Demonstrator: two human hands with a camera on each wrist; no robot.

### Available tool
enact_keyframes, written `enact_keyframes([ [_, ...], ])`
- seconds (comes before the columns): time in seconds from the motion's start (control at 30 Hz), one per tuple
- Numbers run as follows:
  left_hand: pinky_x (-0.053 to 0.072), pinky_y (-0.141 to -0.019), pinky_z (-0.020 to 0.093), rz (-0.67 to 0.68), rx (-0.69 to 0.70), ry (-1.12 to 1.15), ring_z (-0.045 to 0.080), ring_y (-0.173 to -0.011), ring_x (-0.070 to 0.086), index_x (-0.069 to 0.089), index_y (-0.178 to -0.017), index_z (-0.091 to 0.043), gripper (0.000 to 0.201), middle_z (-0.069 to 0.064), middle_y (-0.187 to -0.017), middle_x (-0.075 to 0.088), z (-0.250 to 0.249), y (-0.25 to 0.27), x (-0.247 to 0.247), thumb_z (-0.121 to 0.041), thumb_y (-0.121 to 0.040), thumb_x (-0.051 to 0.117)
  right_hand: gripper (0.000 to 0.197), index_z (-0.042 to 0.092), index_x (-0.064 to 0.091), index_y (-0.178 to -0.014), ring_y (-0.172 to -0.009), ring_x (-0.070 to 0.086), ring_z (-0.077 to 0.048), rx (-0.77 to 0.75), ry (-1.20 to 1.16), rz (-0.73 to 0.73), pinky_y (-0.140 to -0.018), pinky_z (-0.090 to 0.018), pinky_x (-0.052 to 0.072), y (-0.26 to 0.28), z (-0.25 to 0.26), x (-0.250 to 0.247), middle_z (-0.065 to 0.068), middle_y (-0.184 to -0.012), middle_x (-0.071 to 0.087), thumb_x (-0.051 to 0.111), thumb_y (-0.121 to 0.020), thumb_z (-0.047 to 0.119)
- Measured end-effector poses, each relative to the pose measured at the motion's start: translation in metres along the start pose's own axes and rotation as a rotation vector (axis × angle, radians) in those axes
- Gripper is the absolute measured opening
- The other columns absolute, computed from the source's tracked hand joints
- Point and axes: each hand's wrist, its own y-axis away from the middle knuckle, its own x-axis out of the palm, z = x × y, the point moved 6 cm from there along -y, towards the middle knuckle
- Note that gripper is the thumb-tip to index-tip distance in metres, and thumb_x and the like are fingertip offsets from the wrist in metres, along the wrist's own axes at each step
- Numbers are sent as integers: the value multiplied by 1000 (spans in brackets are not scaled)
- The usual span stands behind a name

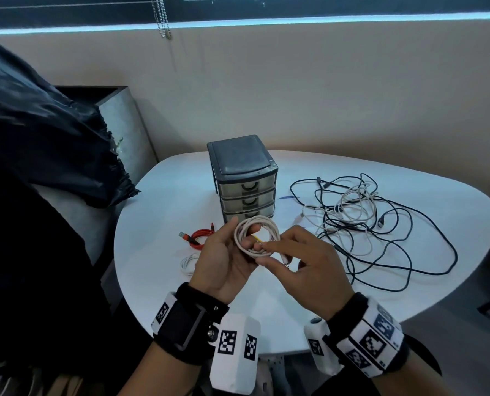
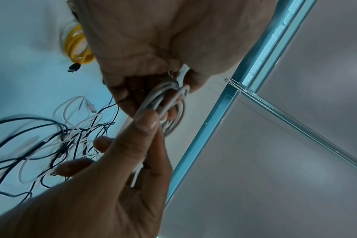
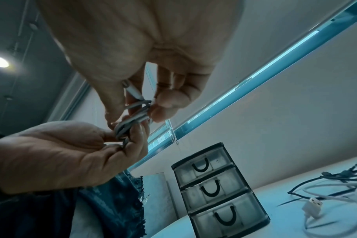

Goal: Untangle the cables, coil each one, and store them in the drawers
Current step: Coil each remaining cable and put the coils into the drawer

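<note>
In the head view we see, at the lower middle of the frame, the left hand (image 1: 223, 261) holding a white coiled cable (image 1: 256, 237) above the white counter (image 1: 409, 295), thumb and fingers curled round its loops. The right hand (image 1: 304, 270) meets the coil from the right, its fingers pinching the strands near a metal plug end. Just behind the coil stands the small drawer unit (image 1: 245, 181), all three drawers closed. To the right of it lies a tangle of black and white cables (image 1: 364, 218). Left of the hands rest a red coiled cable (image 1: 199, 237) and, below it, a small white coil (image 1: 188, 262), partly hidden by the left hand.

In the left wrist view, we see the coil (image 2: 163, 103) at centre, pinched by the left hand (image 2: 104, 193) from below and gripped by the right hand (image 2: 153, 40) from above. The tangle (image 2: 51, 145) fills the left side.

In the right wrist view, both hands, right (image 3: 143, 48) and left (image 3: 61, 154), clasp the coil (image 3: 132, 119) at centre; the drawer unit (image 3: 216, 193) stands lower right.
</note>
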Motion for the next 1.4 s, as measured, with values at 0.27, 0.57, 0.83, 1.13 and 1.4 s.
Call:
enact_keyframes([
  [0.27, 51, -69, 28, 24, 49, 34, 18, -65, 52, 65, -98, 0, 43, 6, -65, 51, 4, 1, 1, -41, -87, 56, 23, 25, 76, -78, -53, 42, -4, 44, 57, -101, -48, -22, 40, -4, 2, 5, 16, -67, 42, 71, -78, 48],
  [0.57, 53, -66, 26, -14, 114, -49, 15, -65, 53, 59, -93, -8, 27, 0, -59, 49, -1, 1, -5, -33, -96, 51, 17, 29, 75, -85, -56, 47, -7, 45, 75, -43, -49, -19, 39, -3, 0, 10, 15, -68, 46, 72, -80, 45],
  [0.83, 49, -58, 23, -104, 114, 26, 14, -52, 41, 59, -84, -10, 24, -3, -49, 32, -5, 2, -7, -23, -101, 49, 26, 32, 69, -106, -71, 67, -20, 457, -493, -13, -49, -33, 50, -4, -20, -1, 0, -88, 72, 61, -95, 11],
  [1.13, 44, -74, 28, -90, 67, 86, 13, -53, 45, 60, -95, -5, 29, -3, -49, 35, 0, 2, -6, -30, -101, 46, 47, 31, 71, -107, -75, 66, -16, 471, -550, 119, -54, -28, 54, -6, -20, 13, -5, -90, 73, 70, -81, -9],
  [1.4, 35, -114, 50, -4, 29, 111, 29, -86, 53, 65, -92, -2, 31, 5, -70, 40, 6, -3, -6, -28, -96, 50, 64, 42, 61, -118, -74, 64, -15, 369, -420, 29, -52, -30, 51, -1, -2, 17, 12, -86, 71, 85, -72, 5],
])
